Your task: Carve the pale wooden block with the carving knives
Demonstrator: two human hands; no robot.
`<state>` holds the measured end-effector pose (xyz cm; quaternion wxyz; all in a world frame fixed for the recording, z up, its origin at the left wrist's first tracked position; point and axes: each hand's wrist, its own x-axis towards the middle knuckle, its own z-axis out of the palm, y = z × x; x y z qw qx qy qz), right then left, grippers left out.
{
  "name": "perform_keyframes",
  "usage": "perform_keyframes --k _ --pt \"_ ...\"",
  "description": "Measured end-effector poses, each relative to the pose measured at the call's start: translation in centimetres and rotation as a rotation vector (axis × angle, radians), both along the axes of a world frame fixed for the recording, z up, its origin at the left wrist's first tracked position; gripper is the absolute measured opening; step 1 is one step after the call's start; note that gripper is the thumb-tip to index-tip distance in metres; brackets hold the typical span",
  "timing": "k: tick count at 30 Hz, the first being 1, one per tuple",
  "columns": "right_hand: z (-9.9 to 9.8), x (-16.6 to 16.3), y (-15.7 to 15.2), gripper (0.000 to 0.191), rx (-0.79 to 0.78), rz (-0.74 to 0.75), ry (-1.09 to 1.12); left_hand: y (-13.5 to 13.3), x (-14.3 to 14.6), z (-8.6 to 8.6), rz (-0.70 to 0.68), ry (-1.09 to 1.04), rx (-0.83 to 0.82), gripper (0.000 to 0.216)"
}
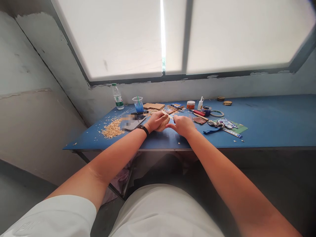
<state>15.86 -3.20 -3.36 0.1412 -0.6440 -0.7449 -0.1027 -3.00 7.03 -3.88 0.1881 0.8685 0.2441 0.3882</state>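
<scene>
Just above the front part of the blue table, my left hand (156, 120) is closed around a rounded brown piece (163, 125) that looks like wood. A narrow pale strip (167, 115) spans the gap between my two hands; whether it is a blade or a sliver of wood is unclear. My right hand (183, 125) is curled close beside it, thumb toward the brown piece, and its fingers hide what it grips. A dark band circles my left wrist. Pale wood shavings (113, 128) are heaped left of my hands, beside a phone (135, 122).
Behind my hands stand a water bottle (118, 97), a plastic cup (138, 104) and a flat wooden board (154, 106). On the right are an orange jar (191, 105), a white dropper bottle (200, 103), a dark blue jar (206, 111), keys (219, 124) and a green card (239, 127).
</scene>
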Motion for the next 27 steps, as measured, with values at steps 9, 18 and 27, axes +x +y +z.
perform_keyframes --k 9,18,27 --pt "-0.68 0.22 0.42 0.064 0.057 0.148 -0.015 0.4 -0.07 0.0 -0.141 0.026 -0.113 0.054" --pt "-0.82 0.39 0.87 0.071 0.038 0.109 -0.021 -0.01 -0.03 -0.15 -0.083 0.001 -0.092 0.044" --pt "-0.07 -0.13 0.33 0.081 0.017 -0.002 0.015 -0.59 -0.07 0.22 -0.021 -0.013 -0.089 0.059"
